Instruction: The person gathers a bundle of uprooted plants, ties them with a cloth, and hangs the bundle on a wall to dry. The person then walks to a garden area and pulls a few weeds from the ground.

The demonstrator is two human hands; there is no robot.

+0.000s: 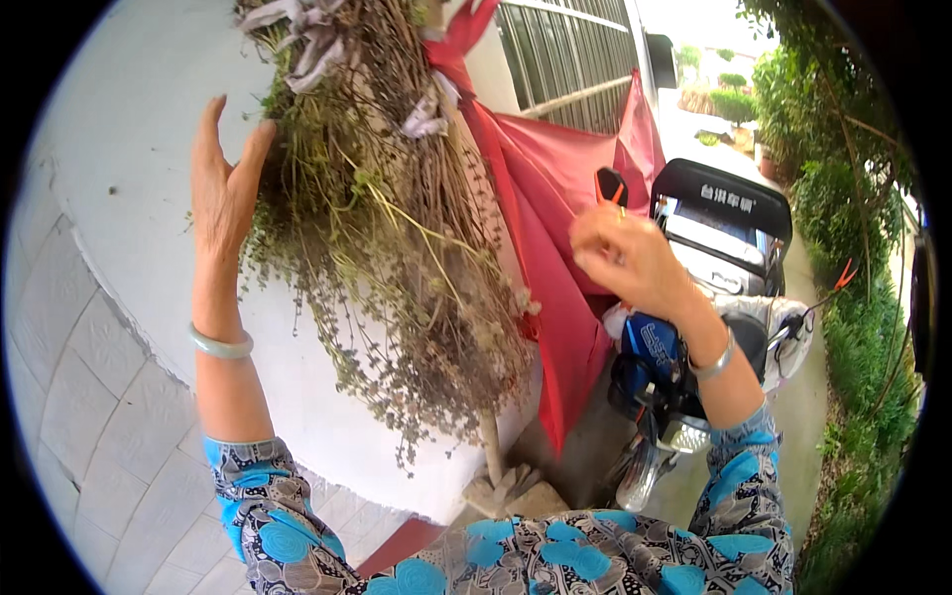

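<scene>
My left hand point(227, 178) is raised at the left edge of a hanging bunch of drying herbs point(401, 223). Its thumb and fingers are spread, with nothing between them; whether the thumb touches the stems is unclear. Strips of pale cloth point(316, 63) are tied around the upper left stems, and another cloth tie point(428, 115) binds the brown stems on the right. To the right of the bunch, my right hand point(628, 256) is slightly blurred, its fingers curled in with nothing visible in them. It appears in front of a red cloth point(550, 193) and a parked scooter.
Behind the herbs rises a white wall point(126, 126), with grey tiles point(119, 416) along its lower part. A pole point(491, 446) stands in a base below the bunch. At right are the scooter's windshield point(721, 193), a barred window point(565, 59) and green shrubs point(848, 186).
</scene>
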